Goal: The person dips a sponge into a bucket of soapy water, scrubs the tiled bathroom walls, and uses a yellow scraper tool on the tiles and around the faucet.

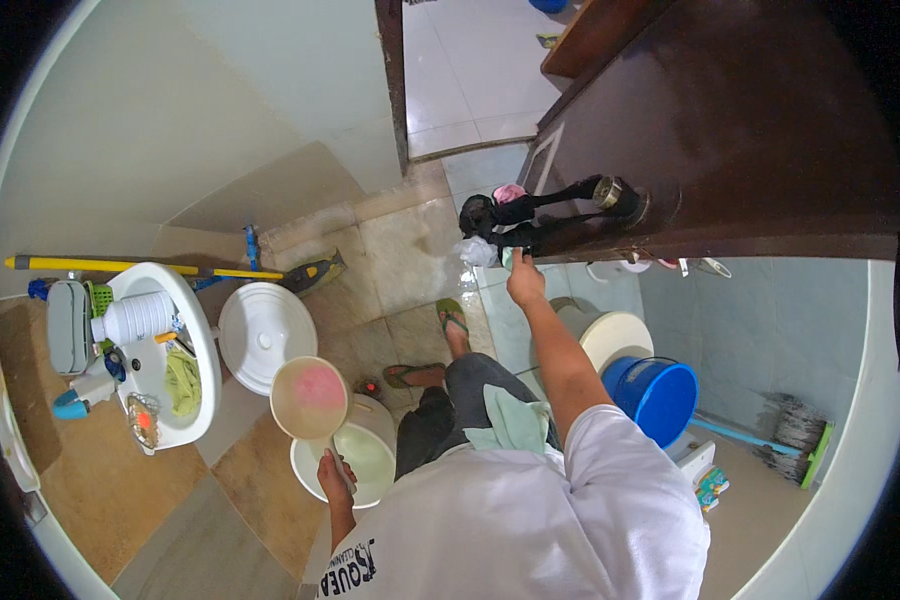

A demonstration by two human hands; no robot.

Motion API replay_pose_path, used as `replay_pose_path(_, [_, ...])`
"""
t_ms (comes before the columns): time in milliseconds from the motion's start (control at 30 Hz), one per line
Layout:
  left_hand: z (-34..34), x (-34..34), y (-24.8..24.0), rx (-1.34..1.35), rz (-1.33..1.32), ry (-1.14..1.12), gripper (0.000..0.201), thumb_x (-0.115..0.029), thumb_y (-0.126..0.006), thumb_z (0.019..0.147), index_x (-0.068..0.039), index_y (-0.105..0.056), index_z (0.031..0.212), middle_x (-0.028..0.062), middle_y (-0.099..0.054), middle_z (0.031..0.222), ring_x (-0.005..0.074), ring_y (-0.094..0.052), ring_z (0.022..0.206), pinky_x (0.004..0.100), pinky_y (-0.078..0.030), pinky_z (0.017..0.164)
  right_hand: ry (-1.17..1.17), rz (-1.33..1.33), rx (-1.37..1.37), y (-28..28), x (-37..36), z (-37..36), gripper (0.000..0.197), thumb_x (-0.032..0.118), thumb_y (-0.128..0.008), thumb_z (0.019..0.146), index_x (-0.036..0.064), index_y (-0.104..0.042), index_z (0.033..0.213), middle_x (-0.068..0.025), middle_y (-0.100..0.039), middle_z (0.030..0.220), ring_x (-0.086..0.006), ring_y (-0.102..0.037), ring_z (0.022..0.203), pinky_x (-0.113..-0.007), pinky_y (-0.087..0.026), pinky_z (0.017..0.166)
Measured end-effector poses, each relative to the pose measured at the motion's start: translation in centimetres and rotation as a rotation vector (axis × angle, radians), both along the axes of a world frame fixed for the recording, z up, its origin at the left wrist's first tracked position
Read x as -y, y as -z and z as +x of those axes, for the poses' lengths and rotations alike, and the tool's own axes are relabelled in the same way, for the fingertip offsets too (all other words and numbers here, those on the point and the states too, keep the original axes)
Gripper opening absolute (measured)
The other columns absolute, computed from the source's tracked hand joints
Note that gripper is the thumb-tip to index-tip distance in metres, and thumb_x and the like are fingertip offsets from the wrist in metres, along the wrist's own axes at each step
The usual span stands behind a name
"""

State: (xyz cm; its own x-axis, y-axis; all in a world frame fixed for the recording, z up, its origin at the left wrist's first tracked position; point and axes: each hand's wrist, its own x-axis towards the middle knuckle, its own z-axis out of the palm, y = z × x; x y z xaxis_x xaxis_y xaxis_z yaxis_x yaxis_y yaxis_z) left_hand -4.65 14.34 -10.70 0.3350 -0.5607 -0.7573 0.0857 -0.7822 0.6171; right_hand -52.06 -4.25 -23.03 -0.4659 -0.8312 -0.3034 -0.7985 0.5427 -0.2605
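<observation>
Beige dipper (288, 402) — clasped in left hand (336, 478)

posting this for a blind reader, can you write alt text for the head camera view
A person's left hand holds a cream long-handled dipper with pink contents partly over a round white bucket; their right hand is at the edge of a glossy dark brown door. At left is a cluttered white ceramic sink.

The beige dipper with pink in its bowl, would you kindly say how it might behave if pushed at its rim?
The beige dipper is probably stiff, since its bowl looks evenly round. It may twist or tip, as the left grip holds only the slim handle. The pink contents might shift or spill, the bowl being open.
</observation>
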Motion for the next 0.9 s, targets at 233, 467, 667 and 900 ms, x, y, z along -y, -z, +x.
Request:
replay_pose_path(233, [-4.2, 0.9, -0.1, -0.017, 0.019, -0.019, 0.041, -0.045, -0.046, 0.087, -0.005, -0.049, 0.079, 0.0019, -0.043, 0.05, 0.0103, -0.04, 0.037, 0.0231, -0.035, 0.034, -0.679, 0.115, -0.219, -1.0, 0.0, -3.3, 0.022, 0.022, -0.056, 0.075, 0.007, -0.062, 0.089, -0.0132, -0.054, 0.104, -0.0314, -0.054, 0.098, -0.044, -0.045, 0.078])
replay_pose_path(467, [-6.4, 1.6, 0.6, -0.032, 0.006, -0.035, 0.041, -0.045, -0.046, 0.087, -0.005, -0.049, 0.079, 0.0019, -0.044, 0.05, 0.0103, -0.041, 0.037, 0.0227, -0.035, 0.035, -0.378, 0.617, 0.05, 0.9, 3.6, -3.8, 0.037, 0.034, -0.049, 0.08, 0.0092, -0.059, 0.105, -0.0135, -0.05, 0.121, -0.0284, -0.053, 0.105, -0.042, -0.045, 0.083])
replay_pose_path(667, [-5.7, 1.5, 0.9, -0.044, 0.038, -0.034, 0.041, -0.045, -0.046, 0.087, -0.006, -0.049, 0.077, 0.002, -0.044, 0.05, 0.0103, -0.042, 0.037, 0.0229, -0.035, 0.034, -0.398, 0.334, -0.243, 4.8, 2.9, -4.5, 0.053, 0.032, -0.043, 0.082, 0.0158, -0.035, 0.132, -0.0089, -0.029, 0.14, -0.0271, -0.027, 0.128, -0.041, -0.019, 0.106])
replay_pose_path(900, [-5.5, 0.9, 1.5, -0.033, 0.069, -0.092, 0.039, -0.043, -0.046, 0.088, -0.006, -0.048, 0.076, 0.0025, -0.044, 0.05, 0.0111, -0.041, 0.036, 0.0234, -0.035, 0.034, -0.38, 0.794, -0.131, 3.1, 3.9, -4.7, 0.044, 0.027, -0.052, 0.079, 0.0142, -0.05, 0.121, -0.0106, -0.05, 0.123, -0.0297, -0.051, 0.108, -0.046, -0.045, 0.082])
